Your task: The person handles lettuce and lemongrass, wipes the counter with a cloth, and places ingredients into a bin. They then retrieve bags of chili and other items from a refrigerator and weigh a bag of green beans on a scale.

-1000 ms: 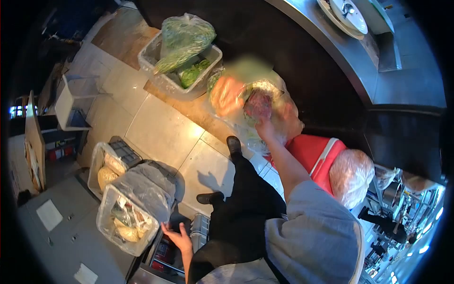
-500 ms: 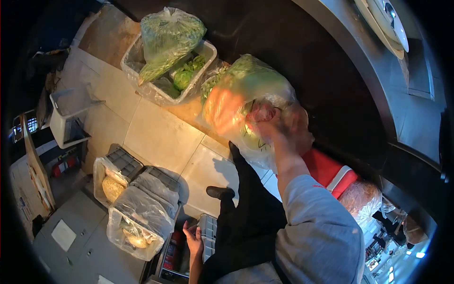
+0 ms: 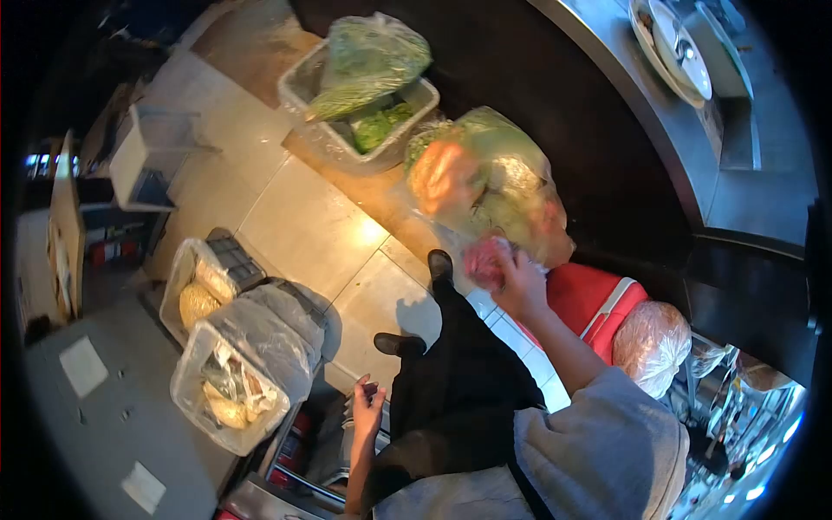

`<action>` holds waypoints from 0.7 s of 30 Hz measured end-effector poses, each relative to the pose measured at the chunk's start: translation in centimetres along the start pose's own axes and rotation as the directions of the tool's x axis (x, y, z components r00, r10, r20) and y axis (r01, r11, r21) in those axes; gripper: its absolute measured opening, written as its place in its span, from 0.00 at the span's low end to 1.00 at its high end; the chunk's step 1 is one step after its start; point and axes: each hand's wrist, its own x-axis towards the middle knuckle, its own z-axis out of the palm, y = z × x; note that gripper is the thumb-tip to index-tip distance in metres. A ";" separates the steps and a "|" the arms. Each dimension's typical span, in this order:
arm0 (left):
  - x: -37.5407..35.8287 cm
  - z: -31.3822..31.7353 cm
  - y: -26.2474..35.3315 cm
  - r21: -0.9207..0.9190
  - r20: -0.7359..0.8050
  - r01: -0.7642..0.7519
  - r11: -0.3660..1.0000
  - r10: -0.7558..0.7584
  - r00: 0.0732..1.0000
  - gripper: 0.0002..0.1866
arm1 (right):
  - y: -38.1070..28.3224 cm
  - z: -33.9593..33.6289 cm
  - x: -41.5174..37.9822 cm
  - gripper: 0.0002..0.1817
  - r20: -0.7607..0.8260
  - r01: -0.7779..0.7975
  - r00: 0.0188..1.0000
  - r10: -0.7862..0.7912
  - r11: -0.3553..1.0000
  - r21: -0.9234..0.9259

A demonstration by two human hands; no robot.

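My right hand (image 3: 523, 286) is closed on a small plastic bag with reddish-purple contents (image 3: 487, 263); what exactly is inside cannot be made out. Just behind it is a large clear plastic bag of produce (image 3: 520, 178), with orange and green contents showing through. My left hand (image 3: 368, 409) hangs low near my leg, fingers curled around a small dark reddish thing (image 3: 371, 391) too small to name. A red bag with a pale strip (image 3: 585, 299) lies beside my right forearm.
A grey bin (image 3: 299, 87) holds bagged greens (image 3: 377, 56) and loose leafy greens (image 3: 381, 126). Lined tubs (image 3: 186, 390) with pale food stand at lower left. A white step stool (image 3: 130, 165) stands on the tiles. Plates (image 3: 672, 48) rest on the steel counter, upper right.
My right hand has come out of the large produce bag toward me, with the small reddish bag in its grip. My left hand has risen slightly and its fingers are more curled. The view has shifted.
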 end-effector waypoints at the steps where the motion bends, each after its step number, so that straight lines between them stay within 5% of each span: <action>1: -1.0 -0.4 -0.5 -0.055 -0.008 0.007 0.998 -0.008 1.000 0.30 | -2.9 -0.8 -1.2 0.41 0.059 0.068 0.996 -0.072 0.995 0.072; 5: -6.0 -3.2 -2.0 -0.435 -0.114 0.004 0.900 -0.060 0.992 0.37 | -17.2 -2.5 -6.2 0.42 0.120 0.363 0.894 -0.431 0.856 0.368; 8: -12.1 -6.9 -1.3 -0.843 -0.107 -0.067 0.534 -0.044 0.993 0.39 | -27.8 -1.7 -11.5 0.45 0.005 0.523 0.735 -0.678 0.573 0.631; 9: -13.8 -7.9 -1.6 -0.928 -0.155 -0.182 0.326 0.106 0.982 0.39 | -30.9 -1.1 -13.8 0.46 -0.057 0.532 0.675 -0.735 0.432 0.728; 11: -16.7 -9.5 -3.1 -0.935 -0.345 -0.354 -0.029 0.312 0.885 0.39 | -35.8 0.0 -18.7 0.48 -0.175 0.465 0.568 -0.804 0.137 0.875; 13: -19.4 -10.9 -5.3 -0.844 -0.536 -0.459 -0.279 0.386 0.751 0.38 | -38.1 1.8 -23.4 0.51 -0.005 0.302 0.463 -0.886 0.153 0.941; 15: -21.6 -12.3 -9.3 -0.821 -0.563 -0.345 -0.455 0.542 0.624 0.37 | -39.4 2.3 -25.8 0.56 0.067 0.410 0.215 -0.974 0.152 0.900; 18: -26.4 -13.9 -7.5 -0.614 -0.787 -0.704 -0.356 0.207 0.582 0.38 | -43.1 1.1 -27.7 0.60 0.097 0.394 -0.064 -0.993 0.064 0.917; 21: -28.7 -15.1 -7.7 -0.426 -0.905 -0.895 -0.133 0.062 0.422 0.45 | -46.1 2.0 -30.3 0.62 0.299 0.173 -0.098 -0.949 0.279 0.944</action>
